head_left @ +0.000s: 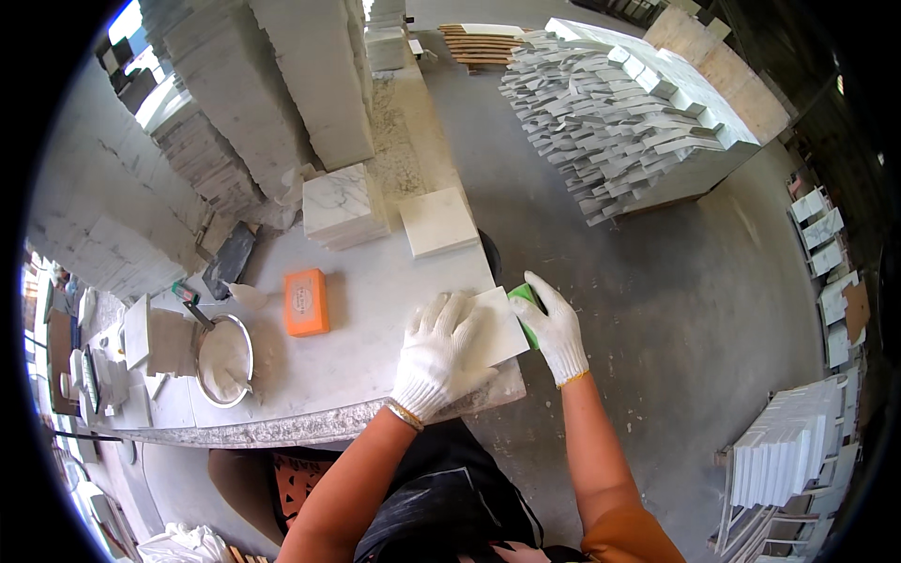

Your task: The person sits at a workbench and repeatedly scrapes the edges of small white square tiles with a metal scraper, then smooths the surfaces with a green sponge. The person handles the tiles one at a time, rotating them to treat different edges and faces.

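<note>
A white square stone tile (499, 328) lies at the right edge of the pale stone work table (361, 366). My left hand (432, 352), in a white knit glove, lies flat on the tile's left part with its fingers stretched out. My right hand (557, 330), gloved the same way, is closed around a green abrasive block (518, 295) at the tile's right edge. The glove hides part of that block. Further left on the table sits an orange block (307, 302) with dark print on its top.
A metal bowl (248, 349) of whitish content with a tool in it stands at the left. Marble tile stacks (340, 208) and a cream tile (438, 222) lie toward the back. Tall slabs (314, 80) rise behind them. Past the table's right edge, a large tile pile (619, 122) stands on the floor.
</note>
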Motion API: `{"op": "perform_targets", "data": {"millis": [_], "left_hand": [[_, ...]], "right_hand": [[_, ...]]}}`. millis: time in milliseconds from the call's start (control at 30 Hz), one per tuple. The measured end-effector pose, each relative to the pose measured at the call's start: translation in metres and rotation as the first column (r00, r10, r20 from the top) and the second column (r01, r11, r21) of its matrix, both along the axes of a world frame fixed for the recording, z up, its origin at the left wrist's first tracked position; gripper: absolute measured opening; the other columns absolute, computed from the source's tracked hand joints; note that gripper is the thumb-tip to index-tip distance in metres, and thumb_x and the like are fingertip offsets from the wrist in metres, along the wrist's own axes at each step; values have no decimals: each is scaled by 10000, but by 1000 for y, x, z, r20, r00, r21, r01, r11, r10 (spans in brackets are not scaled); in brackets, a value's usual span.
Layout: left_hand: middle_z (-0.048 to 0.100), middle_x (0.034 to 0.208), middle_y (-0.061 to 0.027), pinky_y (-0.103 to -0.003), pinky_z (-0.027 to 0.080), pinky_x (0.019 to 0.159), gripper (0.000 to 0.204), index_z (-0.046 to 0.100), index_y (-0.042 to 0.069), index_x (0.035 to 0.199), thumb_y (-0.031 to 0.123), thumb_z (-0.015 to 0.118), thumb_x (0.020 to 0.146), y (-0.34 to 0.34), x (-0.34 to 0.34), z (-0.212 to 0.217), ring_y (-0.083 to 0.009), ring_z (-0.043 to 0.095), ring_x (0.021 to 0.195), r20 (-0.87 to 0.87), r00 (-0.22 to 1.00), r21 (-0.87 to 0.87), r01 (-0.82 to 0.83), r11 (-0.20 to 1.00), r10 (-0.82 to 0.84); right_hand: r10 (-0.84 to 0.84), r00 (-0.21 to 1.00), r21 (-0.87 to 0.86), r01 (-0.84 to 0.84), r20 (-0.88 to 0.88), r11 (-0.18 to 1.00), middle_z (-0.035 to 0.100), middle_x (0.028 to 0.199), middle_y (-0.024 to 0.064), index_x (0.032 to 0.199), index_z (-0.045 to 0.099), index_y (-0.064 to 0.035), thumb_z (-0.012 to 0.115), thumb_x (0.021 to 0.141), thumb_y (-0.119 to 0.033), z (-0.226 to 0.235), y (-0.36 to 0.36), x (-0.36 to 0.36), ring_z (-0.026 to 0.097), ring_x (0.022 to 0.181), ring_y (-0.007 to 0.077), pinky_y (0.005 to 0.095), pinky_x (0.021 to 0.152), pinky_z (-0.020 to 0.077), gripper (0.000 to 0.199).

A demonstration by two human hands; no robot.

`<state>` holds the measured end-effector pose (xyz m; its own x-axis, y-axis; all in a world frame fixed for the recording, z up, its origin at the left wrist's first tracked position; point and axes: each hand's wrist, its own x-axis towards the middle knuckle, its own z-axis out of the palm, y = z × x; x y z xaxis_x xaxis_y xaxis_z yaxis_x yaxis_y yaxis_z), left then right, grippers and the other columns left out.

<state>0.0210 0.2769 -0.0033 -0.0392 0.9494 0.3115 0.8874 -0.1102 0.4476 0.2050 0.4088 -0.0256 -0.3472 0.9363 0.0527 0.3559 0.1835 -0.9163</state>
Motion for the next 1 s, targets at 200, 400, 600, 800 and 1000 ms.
{"op": "perform_targets", "data": {"millis": [200,400,600,800,1000], "left_hand": [[509,1419,-159,-537,421,1020,868,580,120,1365,538,824,645,-8,15,4,-399,495,1293,-24,986,-64,-167,984,166],[513,1383,-152,-528,456,955,888,604,93,1302,600,843,613,-33,22,16,-383,553,1164,-51,994,-260,-104,960,94],[489,1459,-174,-570,428,1033,901,589,70,1301,560,864,597,-24,2,15,-422,508,1287,-137,990,-63,20,998,-28],[510,1443,-185,-564,374,1107,960,564,51,1324,558,860,564,-7,1,0,-415,473,1344,-69,991,-3,113,994,-113],[539,1396,-170,-551,376,1109,953,568,52,1318,563,852,565,-4,0,3,-401,485,1331,-18,992,30,128,991,-128]], "right_hand": [[-341,808,-553,23,-480,833,648,1329,83,1431,567,-19,692,953,-323,-17,-17,30,612,1184,161,313,1025,470,580],[-408,714,-597,-17,-569,802,640,1312,57,1467,527,-53,690,965,-322,8,-45,28,623,1143,168,336,992,498,592],[-389,725,-514,56,-568,856,595,1393,83,1483,487,4,691,975,-260,7,-47,12,584,1244,181,327,1077,440,609],[-216,941,-242,153,-261,958,478,1532,144,1493,451,52,672,983,-312,22,-61,-6,467,1386,232,355,1157,353,664],[-247,928,-397,123,-280,910,533,1481,146,1481,462,65,680,971,-322,-3,-24,0,509,1342,209,316,1138,365,676]]}}
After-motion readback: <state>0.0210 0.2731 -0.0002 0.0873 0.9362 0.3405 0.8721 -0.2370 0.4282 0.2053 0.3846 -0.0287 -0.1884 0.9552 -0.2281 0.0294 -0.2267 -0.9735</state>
